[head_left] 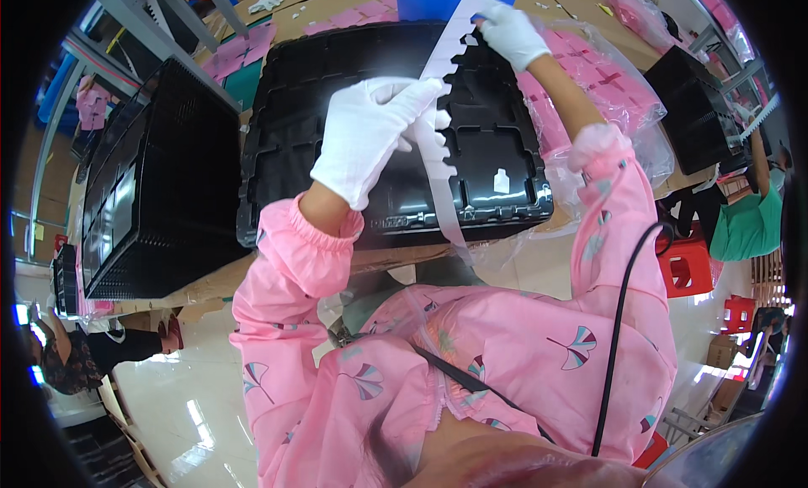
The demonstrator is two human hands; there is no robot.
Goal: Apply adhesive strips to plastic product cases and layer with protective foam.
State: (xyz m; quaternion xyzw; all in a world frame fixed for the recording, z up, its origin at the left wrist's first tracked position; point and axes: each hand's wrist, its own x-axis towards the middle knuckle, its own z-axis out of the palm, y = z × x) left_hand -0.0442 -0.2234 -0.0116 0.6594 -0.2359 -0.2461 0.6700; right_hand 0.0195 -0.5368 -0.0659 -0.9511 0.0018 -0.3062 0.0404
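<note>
A long white strip with a notched edge (pixel 435 155) runs across a large black plastic tray or lid (pixel 286 134), from the blue bin (pixel 421 1) at the far side down past the near edge. My left hand (pixel 362 138), in a white glove, pinches the strip near its middle. My right hand (pixel 512 35), also gloved, is at the far right beside the strip's upper part, its fingers bent together. What those fingertips hold, if anything, is too small to tell. One small white bottle-shaped sticker (pixel 502 181) lies on the tray's near right part.
A tall black crate (pixel 160 193) stands to the left and another black crate (pixel 690 109) at the far right. Pink sheets in clear plastic (pixel 589 84) lie right of the tray. Grey metal posts (pixel 160 42) rise at far left. Red stools (pixel 686 265) and other people are around.
</note>
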